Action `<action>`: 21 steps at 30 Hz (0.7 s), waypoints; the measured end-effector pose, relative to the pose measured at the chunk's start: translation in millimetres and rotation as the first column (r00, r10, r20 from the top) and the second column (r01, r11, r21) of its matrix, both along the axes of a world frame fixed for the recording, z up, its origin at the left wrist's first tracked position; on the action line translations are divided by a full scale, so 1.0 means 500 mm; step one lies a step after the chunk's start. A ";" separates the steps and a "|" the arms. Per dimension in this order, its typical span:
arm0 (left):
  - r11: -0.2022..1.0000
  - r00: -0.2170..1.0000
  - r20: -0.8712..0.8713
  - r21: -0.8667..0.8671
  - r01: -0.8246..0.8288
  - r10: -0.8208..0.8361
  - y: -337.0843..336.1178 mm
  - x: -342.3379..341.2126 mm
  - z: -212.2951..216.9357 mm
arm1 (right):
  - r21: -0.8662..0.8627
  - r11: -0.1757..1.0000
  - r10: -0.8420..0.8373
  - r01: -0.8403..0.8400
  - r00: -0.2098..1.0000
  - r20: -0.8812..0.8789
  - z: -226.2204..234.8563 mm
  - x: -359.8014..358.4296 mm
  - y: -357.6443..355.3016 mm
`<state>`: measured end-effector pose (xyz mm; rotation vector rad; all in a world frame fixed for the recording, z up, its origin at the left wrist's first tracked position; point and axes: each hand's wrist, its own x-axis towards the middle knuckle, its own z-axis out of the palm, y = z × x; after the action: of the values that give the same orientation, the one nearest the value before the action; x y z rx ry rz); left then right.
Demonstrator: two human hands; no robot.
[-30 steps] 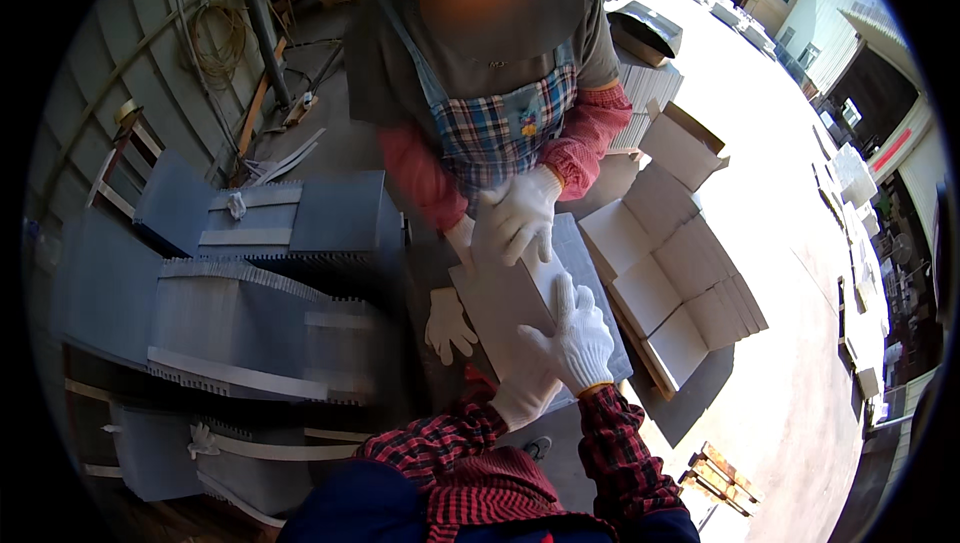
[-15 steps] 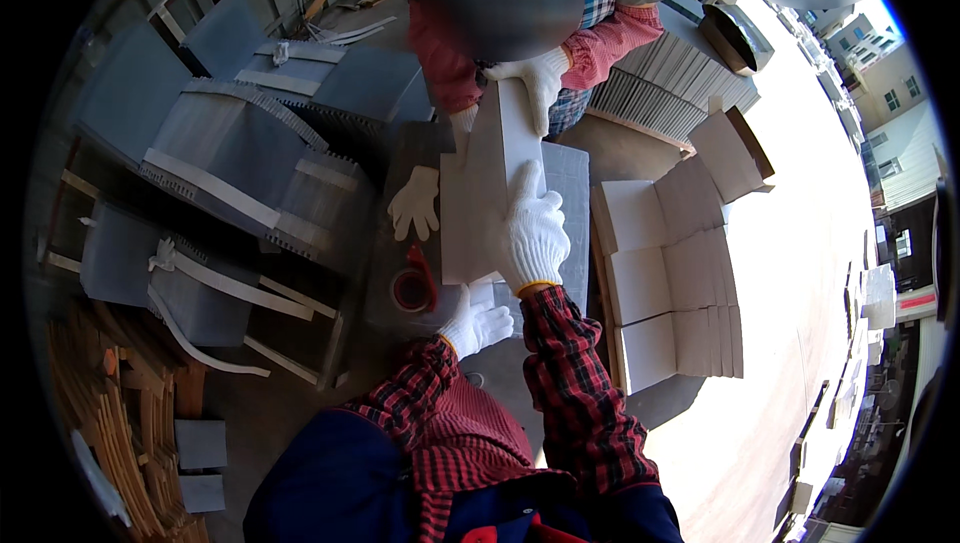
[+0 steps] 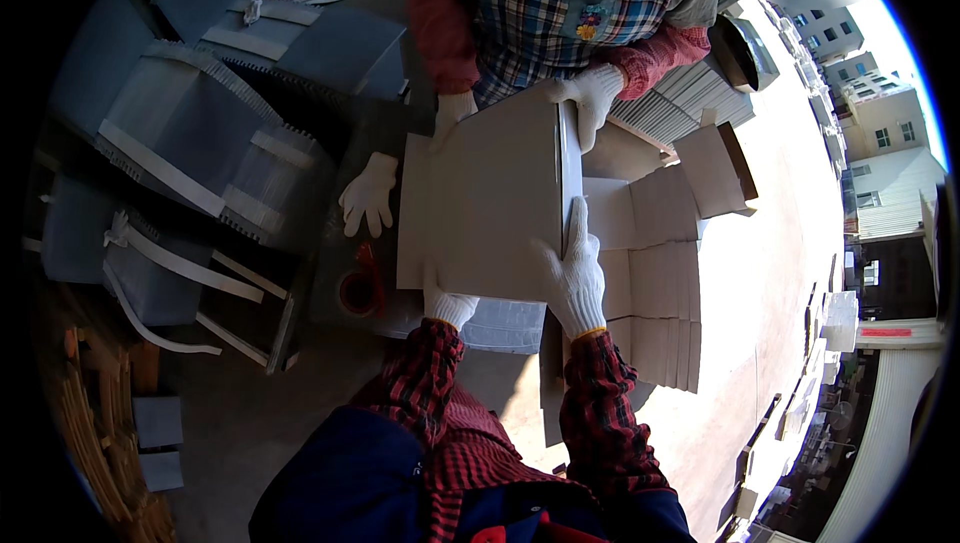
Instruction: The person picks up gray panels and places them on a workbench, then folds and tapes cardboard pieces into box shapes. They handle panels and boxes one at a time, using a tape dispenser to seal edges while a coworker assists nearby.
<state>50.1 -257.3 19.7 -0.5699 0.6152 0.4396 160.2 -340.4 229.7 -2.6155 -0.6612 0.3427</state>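
Observation:
A flat, pale grey cardboard box (image 3: 490, 203) lies slightly tilted between me and a co-worker. My left hand (image 3: 452, 307), in a white knit glove, grips its near edge, with most fingers hidden beneath. On the near right corner is my gloved right hand (image 3: 577, 281); its thumb rests on top and its index finger stretches along the side. Across from me, the co-worker's gloved left hand (image 3: 597, 98) holds the far right corner, and the right one (image 3: 455, 118) touches the far left edge.
Left of the box, a loose white glove (image 3: 370, 195) and a red tape dispenser (image 3: 362, 290) lie on the grey worktable (image 3: 505, 327). Folded cardboard (image 3: 660, 288) is stacked at right. Grey sheet stacks (image 3: 190, 133) and wooden strips (image 3: 95, 433) stand at left.
The box has turned so its broad face shows, and its right side has shifted rightward. My right hand has moved from its top to the right edge; my left hand now grips the near edge.

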 end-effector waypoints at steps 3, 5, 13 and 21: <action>0.988 0.988 0.113 0.103 -0.113 0.101 -0.035 0.013 -0.126 | 0.067 0.997 -0.031 0.037 0.996 -0.088 -0.044 0.059 -0.054; 0.982 0.979 0.163 0.125 -0.145 0.124 -0.042 0.013 -0.148 | 0.135 0.989 -0.039 0.065 0.982 -0.187 -0.064 0.088 -0.084; 0.955 0.895 -0.437 0.294 0.046 0.091 -0.076 0.043 -0.050 | 0.493 0.844 0.164 0.213 0.773 -0.613 -0.174 0.199 -0.214; 0.763 0.728 -0.640 0.591 0.262 0.246 -0.089 0.001 0.109 | 0.354 0.834 0.125 0.422 0.482 -0.868 -0.312 0.190 -0.301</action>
<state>50.7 -302.0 74.1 0.3250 1.1173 0.8328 255.1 -490.8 73.7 -1.5815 -0.0872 1.1504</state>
